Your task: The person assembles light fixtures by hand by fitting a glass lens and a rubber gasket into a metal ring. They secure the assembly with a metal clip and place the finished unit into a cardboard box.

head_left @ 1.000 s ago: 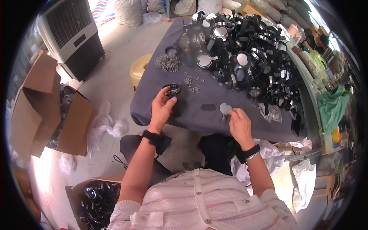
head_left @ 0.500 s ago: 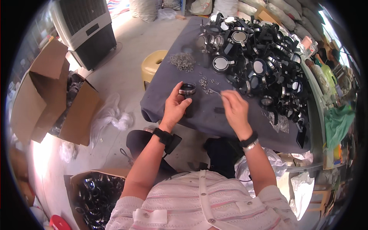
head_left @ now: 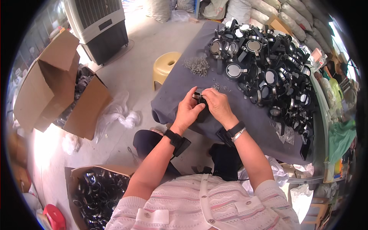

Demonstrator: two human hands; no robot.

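Near the table's front left part, my left hand is closed round a black ring-shaped piece with a silver band. My right hand meets it from the right, fingers pinched together at the band; what lies in that pinch is hidden. Just beyond my fingers are several small loose metal clips. A larger heap of such metal clips lies farther back on the grey cloth. To the right is a big pile of black pieces with silver-rimmed round discs.
A yellow stool stands against the table's left side. Cardboard boxes are on the floor at left, and an open box of black pieces sits low by my left arm. An air cooler stands behind.
My right hand has moved left from beside the loose clips to the piece in my left hand. The thin metal thing seen in its fingers before is now hidden. The view has shifted slightly.
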